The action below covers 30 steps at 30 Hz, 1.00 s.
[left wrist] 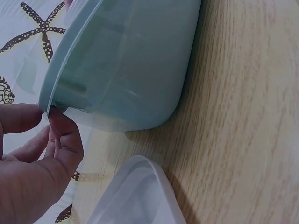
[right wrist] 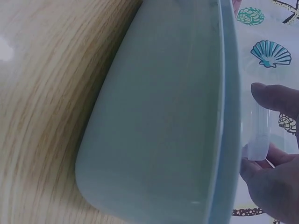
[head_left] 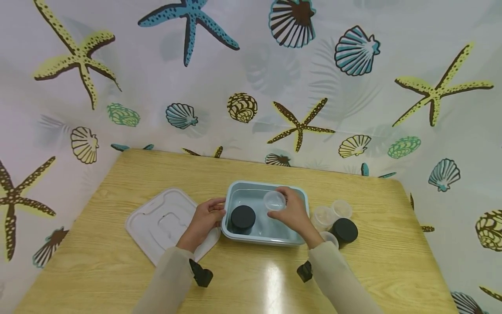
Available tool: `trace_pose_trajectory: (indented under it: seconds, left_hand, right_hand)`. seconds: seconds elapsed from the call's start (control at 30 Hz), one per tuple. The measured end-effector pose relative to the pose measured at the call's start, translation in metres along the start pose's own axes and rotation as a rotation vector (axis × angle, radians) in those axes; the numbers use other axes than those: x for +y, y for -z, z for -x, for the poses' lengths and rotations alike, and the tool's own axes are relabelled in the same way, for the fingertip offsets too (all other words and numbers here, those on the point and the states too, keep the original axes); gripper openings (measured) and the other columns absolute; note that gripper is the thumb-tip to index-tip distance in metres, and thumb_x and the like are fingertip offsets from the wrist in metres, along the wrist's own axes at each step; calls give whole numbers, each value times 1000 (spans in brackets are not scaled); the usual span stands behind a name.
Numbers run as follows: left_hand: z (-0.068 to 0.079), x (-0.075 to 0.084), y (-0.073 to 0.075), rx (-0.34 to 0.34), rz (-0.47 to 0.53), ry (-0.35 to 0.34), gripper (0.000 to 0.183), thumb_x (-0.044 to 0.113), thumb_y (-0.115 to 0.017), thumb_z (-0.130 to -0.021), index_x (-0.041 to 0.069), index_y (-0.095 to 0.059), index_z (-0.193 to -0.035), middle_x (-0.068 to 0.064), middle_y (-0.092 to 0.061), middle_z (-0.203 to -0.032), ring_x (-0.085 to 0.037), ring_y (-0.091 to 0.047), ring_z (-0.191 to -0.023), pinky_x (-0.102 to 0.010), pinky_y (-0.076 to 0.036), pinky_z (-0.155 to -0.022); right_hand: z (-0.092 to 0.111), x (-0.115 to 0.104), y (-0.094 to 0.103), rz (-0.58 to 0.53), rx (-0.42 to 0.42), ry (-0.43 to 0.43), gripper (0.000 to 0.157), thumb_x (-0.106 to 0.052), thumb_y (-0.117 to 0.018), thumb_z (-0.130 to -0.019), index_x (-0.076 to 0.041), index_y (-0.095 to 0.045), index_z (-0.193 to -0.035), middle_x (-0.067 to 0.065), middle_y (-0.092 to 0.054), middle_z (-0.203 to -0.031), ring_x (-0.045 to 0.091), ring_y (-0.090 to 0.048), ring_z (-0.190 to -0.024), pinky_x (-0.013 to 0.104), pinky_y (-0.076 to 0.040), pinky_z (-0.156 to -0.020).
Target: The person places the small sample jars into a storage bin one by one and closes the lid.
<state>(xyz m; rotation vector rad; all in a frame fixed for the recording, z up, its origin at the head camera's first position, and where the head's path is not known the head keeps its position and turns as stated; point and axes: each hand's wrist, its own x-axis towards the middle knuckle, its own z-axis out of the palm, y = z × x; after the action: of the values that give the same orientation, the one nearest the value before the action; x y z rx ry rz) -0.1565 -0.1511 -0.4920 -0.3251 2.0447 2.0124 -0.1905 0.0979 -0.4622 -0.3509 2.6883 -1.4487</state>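
Observation:
A light blue plastic storage bin [head_left: 256, 238] stands on the table. My left hand [head_left: 205, 220] pinches its left rim between thumb and fingers, as the left wrist view shows of the bin wall [left wrist: 135, 70]. Above the bin's inside, my right hand [head_left: 293, 213] holds a small clear plastic jar [head_left: 274, 201] by its sides. The right wrist view shows this jar [right wrist: 259, 133] beyond the bin's rim, between thumb and fingers. A round jar with a black lid [head_left: 243, 216] sits in the left part of the bin.
A white bin lid [head_left: 157, 224] lies left of the bin, partly under my left forearm. To the right stand several clear jars [head_left: 342, 209] and another black-lidded jar [head_left: 345, 230]. Patterned cloth [head_left: 251, 78] hangs behind the wooden table [head_left: 392, 270].

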Motion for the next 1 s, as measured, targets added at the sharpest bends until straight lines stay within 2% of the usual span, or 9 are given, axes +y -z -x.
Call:
trace_pose_trajectory:
  seconds: [0.3,0.67,1.0]
  left_hand:
    - [-1,-1,1,5,-3,4,43,2,-50,-95,2,-46,-138,-13,-55,-110,-9,-56,-82,-23,-49,-69]
    - [-1,0,1,4,-5,3,42,3,-50,-96,2,-46,-138,-17,-55,-114,-9,-56,-83,-23,-49,-70]
    - [-2,0,0,12,-4,5,42,1,-49,-96,2,-47,-137,-16,-55,-113,-9,-56,-84,-23,-49,-70]
  right_hand:
    - [-7,-1,-8,-20,-20,-25,66,-4,-83,-66,0,-54,-126,18,-59,-122,33,-57,-110,48,-47,-92]
    - [-17,2,-20,-13,-12,19,66,-3,-83,-66,1,-55,-125,18,-58,-123,33,-57,-109,47,-47,-92]
    - [-21,3,-30,-45,-30,-8,67,-3,-83,-67,0,-54,-128,19,-57,-124,33,-57,-110,46,-49,-90]
